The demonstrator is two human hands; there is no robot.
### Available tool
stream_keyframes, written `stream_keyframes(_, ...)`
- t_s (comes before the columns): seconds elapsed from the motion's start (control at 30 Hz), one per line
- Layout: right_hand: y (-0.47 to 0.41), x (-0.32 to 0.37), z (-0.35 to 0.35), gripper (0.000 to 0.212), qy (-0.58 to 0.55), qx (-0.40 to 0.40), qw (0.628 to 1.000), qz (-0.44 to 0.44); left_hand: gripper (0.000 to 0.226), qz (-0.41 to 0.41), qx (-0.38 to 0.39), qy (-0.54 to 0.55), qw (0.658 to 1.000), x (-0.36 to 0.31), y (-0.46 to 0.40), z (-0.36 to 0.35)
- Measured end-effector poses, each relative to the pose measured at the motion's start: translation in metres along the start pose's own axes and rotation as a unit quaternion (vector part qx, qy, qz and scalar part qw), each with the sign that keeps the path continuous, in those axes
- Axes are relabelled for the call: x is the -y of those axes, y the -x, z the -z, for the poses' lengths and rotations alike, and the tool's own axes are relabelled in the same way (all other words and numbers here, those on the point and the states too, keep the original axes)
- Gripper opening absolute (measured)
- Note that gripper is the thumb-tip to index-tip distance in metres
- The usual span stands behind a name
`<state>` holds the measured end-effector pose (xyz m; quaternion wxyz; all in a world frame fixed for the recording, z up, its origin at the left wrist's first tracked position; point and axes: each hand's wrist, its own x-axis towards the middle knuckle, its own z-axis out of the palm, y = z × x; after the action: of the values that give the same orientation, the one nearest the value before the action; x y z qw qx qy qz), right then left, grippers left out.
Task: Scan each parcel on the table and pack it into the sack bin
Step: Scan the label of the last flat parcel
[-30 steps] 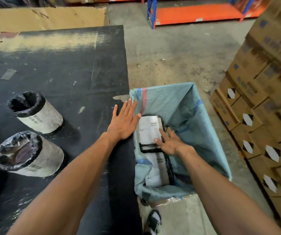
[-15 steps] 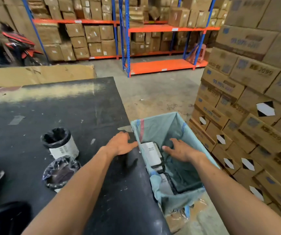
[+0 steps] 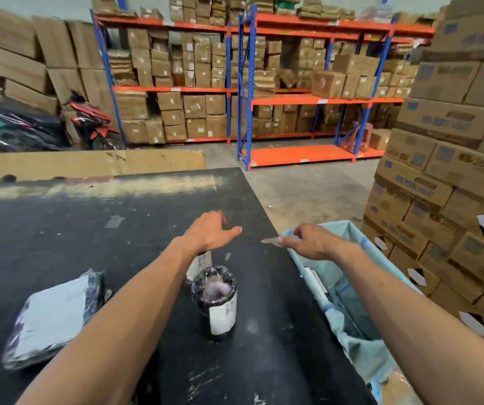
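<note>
A black table (image 3: 74, 229) fills the left and middle of the head view. On it lies a cylindrical parcel (image 3: 217, 299) wrapped in black plastic with a white label. A second one (image 3: 198, 263) lies behind it, mostly hidden by my left forearm. A flat parcel (image 3: 54, 314) in black plastic with a white label lies at the near left. My left hand (image 3: 210, 232) hovers over the table, empty, fingers loosely curled. My right hand (image 3: 311, 241) hangs empty over the far corner of the light-blue sack bin (image 3: 349, 305) beside the table's right edge. A white-labelled parcel (image 3: 312, 277) shows inside the sack.
Stacked cardboard cartons (image 3: 445, 182) rise close on the right, just beyond the sack. Blue and orange racking (image 3: 308, 100) full of boxes stands across the concrete floor. A cardboard sheet (image 3: 89, 165) lies behind the table, and a motorbike (image 3: 89, 121) is parked at far left.
My right hand has come up out of the sack, leaving the parcel inside. My left hand has lifted off the table edge. The view has tilted up toward the racking.
</note>
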<state>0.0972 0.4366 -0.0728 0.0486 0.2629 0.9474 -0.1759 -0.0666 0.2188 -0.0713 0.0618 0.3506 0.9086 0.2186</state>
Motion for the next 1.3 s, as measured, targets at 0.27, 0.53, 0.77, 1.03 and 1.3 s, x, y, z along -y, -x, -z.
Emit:
stream_keyframes(0.27,0.016,0.14,-0.021,0.085,0.011,0.006,0.992,0.122,0.062,0.09,-0.053,-0.025,0.994,0.115,0.072,0.064)
stream_keyframes(0.53,0.049,0.271,-0.071,0.089,0.036,0.105,0.965,0.238,0.057,0.223,-0.102,-0.047,0.968,0.218,0.149,0.072)
stream_keyframes(0.77,0.07,0.298,-0.14,0.098,0.113,0.206,0.947,0.218,0.095,0.331,-0.086,-0.09,0.935,0.266,0.196,0.04)
stream_keyframes(1.03,0.079,0.281,-0.196,0.091,-0.009,0.286,0.951,0.114,0.112,0.391,0.004,0.014,0.92,0.282,0.203,0.032)
stream_keyframes(1.3,0.093,0.269,-0.215,0.066,-0.31,0.303,0.901,0.004,0.121,0.403,0.006,0.106,0.909,0.295,0.213,0.032)
